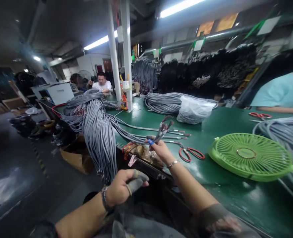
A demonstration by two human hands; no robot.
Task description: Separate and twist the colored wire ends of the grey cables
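My right hand is closed round a small bunch of grey cables just above the bench edge. Their stripped ends, with dark and red wires, stick up past my fingers; a blue wrap shows on one finger. Lower and to the left, my left hand hangs in front of the bench. Grey covers sit on its half-curled fingers, and nothing shows between them. More cable ends lie on the green bench beyond my right hand, running from a thick bundle of grey cables draped over the edge. Red-handled scissors lie right of my right hand.
A green fan lies on the green bench. Behind are coiled cables under a plastic bag and a white post. A pink clip hangs at the edge. One person sits far off; another's sleeve shows right.
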